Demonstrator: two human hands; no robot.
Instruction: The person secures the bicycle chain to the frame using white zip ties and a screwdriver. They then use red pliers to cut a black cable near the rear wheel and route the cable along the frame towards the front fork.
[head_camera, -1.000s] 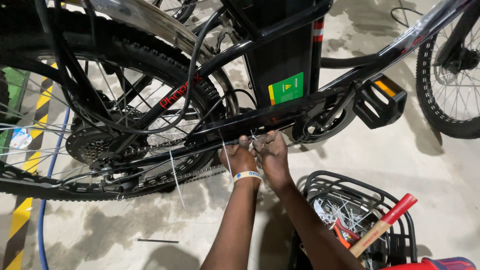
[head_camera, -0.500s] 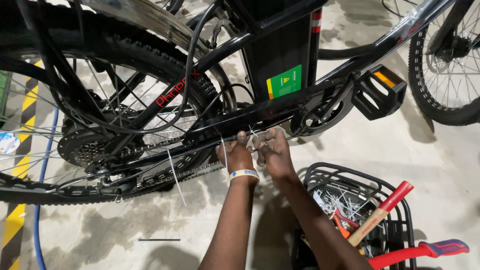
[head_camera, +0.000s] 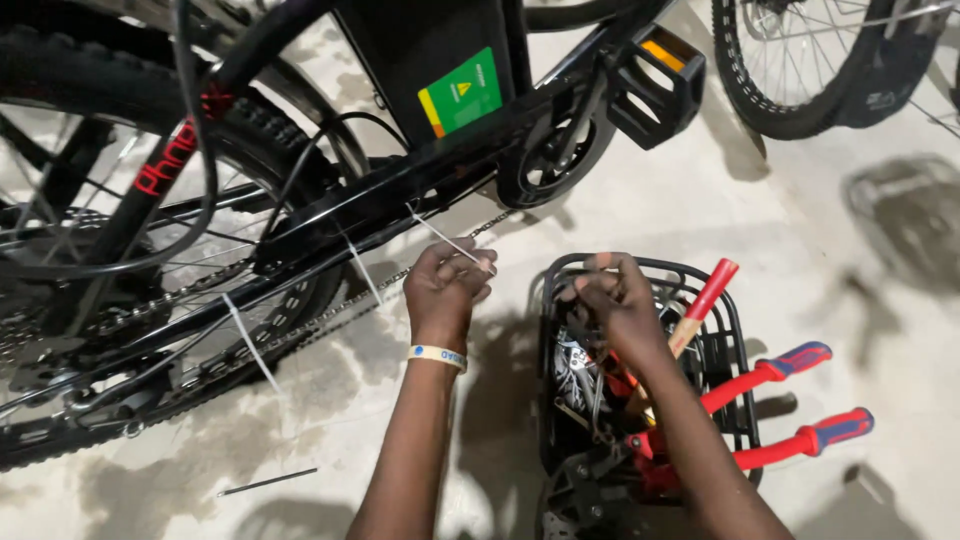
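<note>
Left hand pinching a white cable tie at the bicycle frame, right hand over a wire basket.

The white cable tie (head_camera: 440, 238) runs from the black bicycle frame (head_camera: 400, 190) down into the left hand (head_camera: 445, 290), whose fingers are closed on its free end. The chain (head_camera: 300, 325) passes just behind those fingers. The right hand (head_camera: 615, 300), fingers curled loosely, grip unclear, hovers above the black wire basket (head_camera: 735, 330); red-handled cutters (head_camera: 790, 400) lie beyond its fingers.
</note>
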